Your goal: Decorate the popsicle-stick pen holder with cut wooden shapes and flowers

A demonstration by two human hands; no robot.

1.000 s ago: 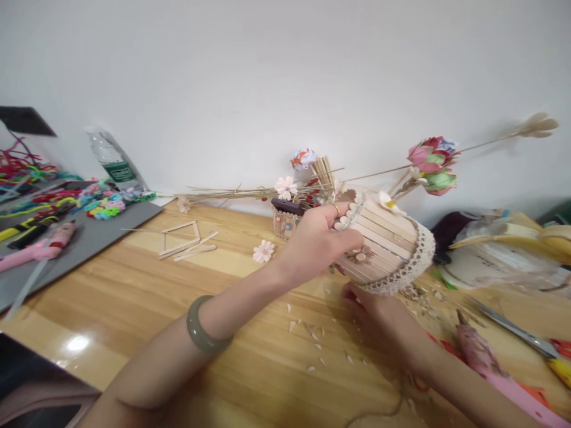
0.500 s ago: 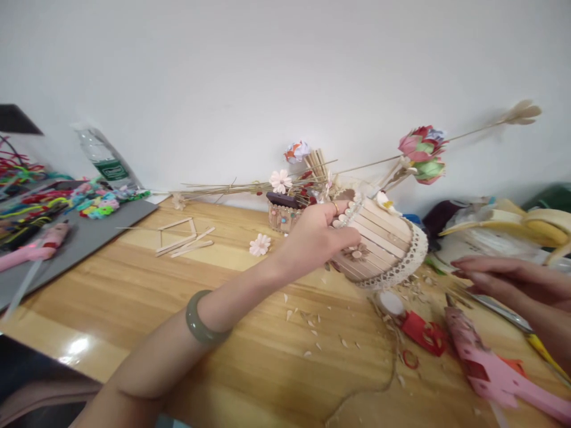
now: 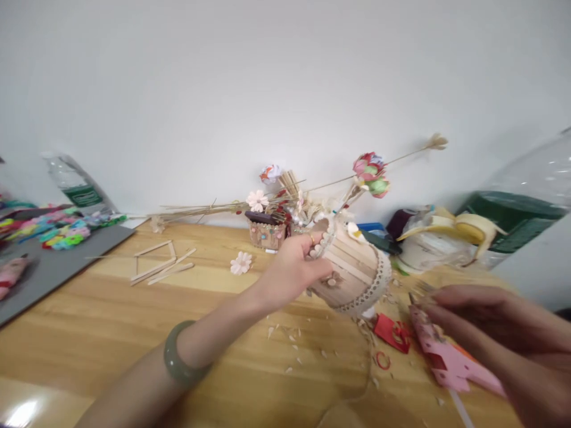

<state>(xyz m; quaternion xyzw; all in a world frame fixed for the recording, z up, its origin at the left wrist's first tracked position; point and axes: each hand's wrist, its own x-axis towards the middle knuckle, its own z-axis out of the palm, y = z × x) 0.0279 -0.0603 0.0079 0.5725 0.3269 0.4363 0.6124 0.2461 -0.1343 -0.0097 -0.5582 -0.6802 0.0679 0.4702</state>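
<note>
My left hand [image 3: 292,270] is closed round a small pot made of wooden craft sticks [image 3: 352,267], trimmed with lace at its base, and holds it tilted above the wooden table [image 3: 111,321]. Paper flowers [image 3: 371,175] on thin stems stick out of it toward the wall. My right hand [image 3: 495,321] hovers at the right with fingers stretched out, blurred, just over a pink glue gun [image 3: 446,359] lying on the table. I wear a green bangle [image 3: 178,362] on the left wrist.
A red piece [image 3: 391,331] and wood chips lie under the pot. Loose craft sticks [image 3: 158,264] and a pink paper flower [image 3: 241,261] lie at the left. A grey board [image 3: 49,270] with coloured pipe cleaners, a water bottle [image 3: 75,187], a small decorated box [image 3: 266,229] and a banana peel [image 3: 450,226] stand around.
My right hand came out from under the pot, swung to the right and now reaches over the pink glue gun. My left hand keeps holding the pot; the view shifted right.
</note>
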